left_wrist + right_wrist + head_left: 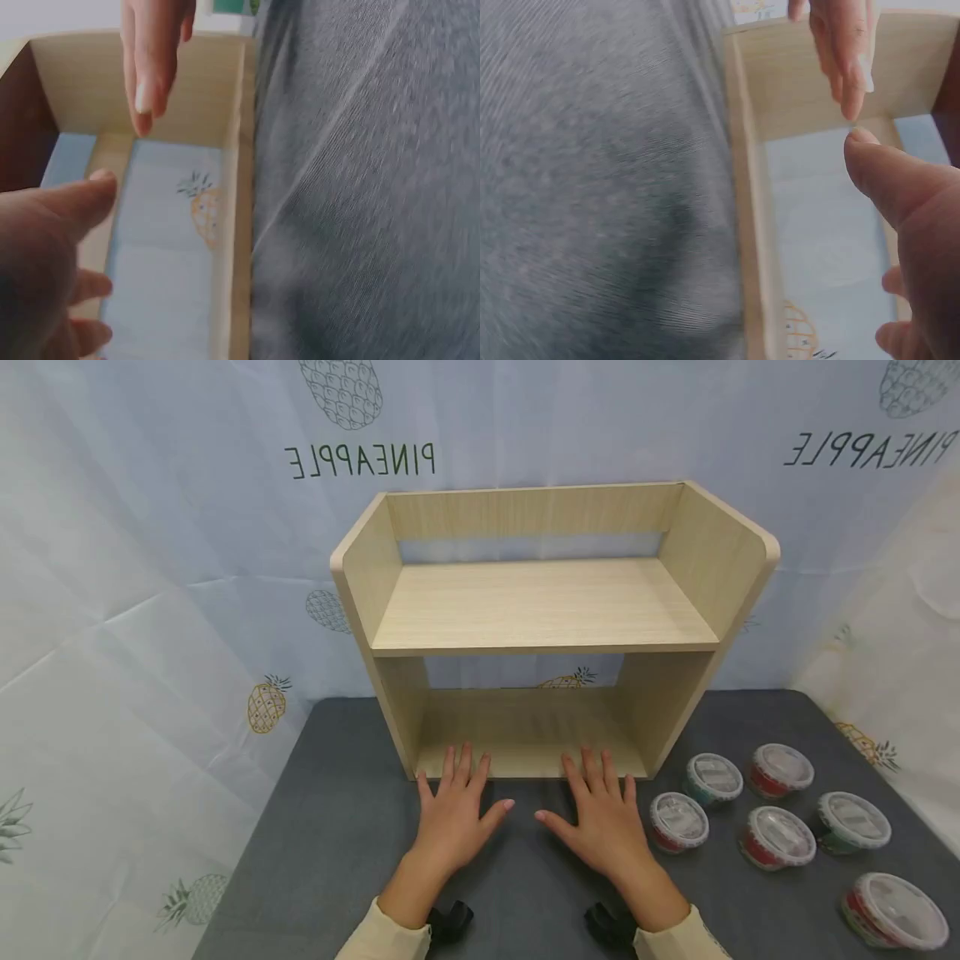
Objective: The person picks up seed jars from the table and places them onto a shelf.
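Across the far middle of a table topped with dark grey cloth (300,877) stands an upright two-tier shelf of pale wood (547,610), before a whitish hanging cloth printed with pineapples (150,677). From where I stand, the left hand (456,818) and right hand (603,818) reach toward its lower tier, palms down, fingers straight and slightly apart, thumbs pointing inward; neither grips anything. Fingertips overlap the lower board's front edge, though the wrist views are too soft for me to say whether they touch it.

My worry is a shove: uneven pressure from the two hands could skew the shelf, and a hard push might slide it back on the cloth. It looks tall enough that a knock up high could tip it.

Right of the shelf sit six small round clear-lidded plastic tubs. Most exposed is the squat tub with red contents (678,822), just beside the right hand; a careless sweep of the wrist or the cream fabric sleeve (678,939) could drive it into its neighbours. A squat tub with green contents (853,821) sits near the table's right edge, so a bump might send it over.
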The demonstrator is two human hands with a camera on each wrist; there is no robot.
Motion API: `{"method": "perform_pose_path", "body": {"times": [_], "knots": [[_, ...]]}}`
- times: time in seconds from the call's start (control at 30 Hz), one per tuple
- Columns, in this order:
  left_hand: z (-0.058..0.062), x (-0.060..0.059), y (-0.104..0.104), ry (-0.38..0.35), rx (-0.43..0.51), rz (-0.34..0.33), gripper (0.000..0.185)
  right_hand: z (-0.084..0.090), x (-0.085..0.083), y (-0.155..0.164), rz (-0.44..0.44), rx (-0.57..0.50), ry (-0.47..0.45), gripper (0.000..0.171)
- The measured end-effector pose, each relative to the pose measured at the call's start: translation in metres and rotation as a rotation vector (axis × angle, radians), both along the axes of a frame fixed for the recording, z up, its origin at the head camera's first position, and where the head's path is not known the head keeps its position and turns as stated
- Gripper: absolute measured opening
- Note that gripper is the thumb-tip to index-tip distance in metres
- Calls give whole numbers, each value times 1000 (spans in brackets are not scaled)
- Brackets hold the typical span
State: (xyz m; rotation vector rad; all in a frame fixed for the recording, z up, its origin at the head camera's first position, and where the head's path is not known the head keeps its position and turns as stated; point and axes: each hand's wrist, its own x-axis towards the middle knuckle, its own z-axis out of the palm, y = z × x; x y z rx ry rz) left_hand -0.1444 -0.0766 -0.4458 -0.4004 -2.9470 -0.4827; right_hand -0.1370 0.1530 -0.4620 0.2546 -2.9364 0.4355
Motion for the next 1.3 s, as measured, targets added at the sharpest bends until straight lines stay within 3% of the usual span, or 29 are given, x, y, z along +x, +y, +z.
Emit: {"method": "perform_pose_path", "body": {"times": [0.13, 0.37, 0.5, 0.6, 0.73, 0.8, 1.0, 1.1, 1.3], "knots": [[10, 0, -13, 118, 164, 9, 64, 13, 8, 7, 51, -53, 55, 94], [26, -11, -48, 609, 549, 40, 28, 36, 26, 40, 115, -198, 204, 84], [30, -22, -66, 772, 767, 61, 17, 39, 38, 65, 109, -275, 321, 82], [36, -25, -74, 759, 925, 113, 14, 38, 46, 82, 90, -331, 381, 81], [49, -23, -80, 621, 1070, 181, 22, 33, 53, 100, 58, -393, 439, 79], [53, -22, -82, 534, 1110, 194, 29, 29, 56, 107, 51, -419, 469, 78], [46, -31, -84, 301, 1168, 189, 38, 15, 63, 119, 1, -473, 473, 72], [39, -35, -83, 277, 1184, 193, 34, 9, 65, 121, -43, -500, 436, 72], [31, -38, -81, 356, 1200, 180, 29, -3, 66, 122, -117, -606, 271, 69]]}}
